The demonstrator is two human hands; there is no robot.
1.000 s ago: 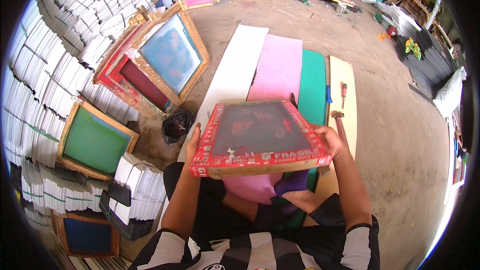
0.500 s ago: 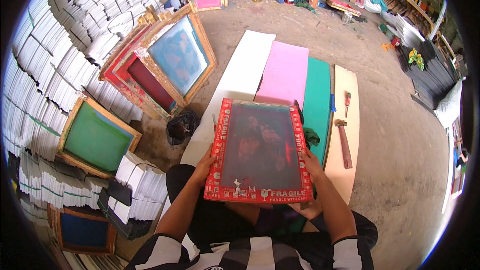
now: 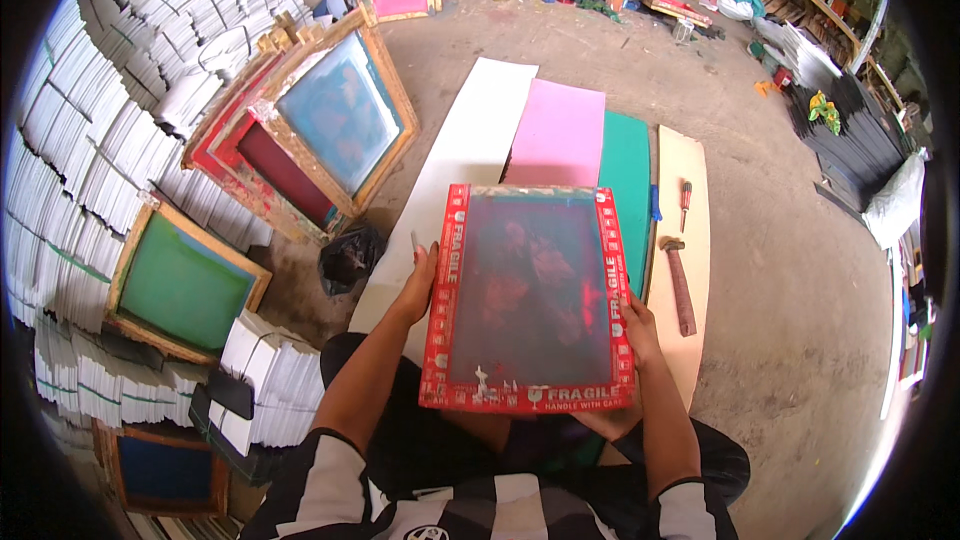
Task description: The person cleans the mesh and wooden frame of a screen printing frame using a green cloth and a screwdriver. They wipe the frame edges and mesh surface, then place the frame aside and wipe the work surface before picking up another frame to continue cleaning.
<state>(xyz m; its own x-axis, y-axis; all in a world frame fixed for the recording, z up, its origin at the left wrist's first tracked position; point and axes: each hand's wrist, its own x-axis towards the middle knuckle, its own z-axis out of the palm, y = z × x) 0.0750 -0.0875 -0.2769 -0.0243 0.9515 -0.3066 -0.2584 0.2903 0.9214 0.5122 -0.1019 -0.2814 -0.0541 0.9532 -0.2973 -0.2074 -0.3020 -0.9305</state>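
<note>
A screen-printing frame (image 3: 530,290) is held over my lap, its dark, cloudy mesh bordered with red and white printed tape. My left hand (image 3: 418,285) grips its left edge, the fingers partly hidden by the frame. On the right edge, my right hand (image 3: 640,328) is closed with the thumb toward the front. Just beyond my left hand, a thin pale-ended tool (image 3: 415,240) lies on the white board. To the right of the frame, a hammer (image 3: 680,290) and a screwdriver (image 3: 685,202) rest on a tan board (image 3: 690,160).
White (image 3: 480,120), pink (image 3: 556,130) and green (image 3: 627,165) boards lie side by side ahead. At left lean a blue-mesh frame (image 3: 345,110) and a green-mesh frame (image 3: 185,280), near a black plastic bag (image 3: 350,258). Bundled paper stacks (image 3: 75,150) rise behind them.
Both hands have moved up along the frame's side edges. The frame has shifted slightly right and tilted, covering the dark cloth on the green board. The whole view has drifted a little.
</note>
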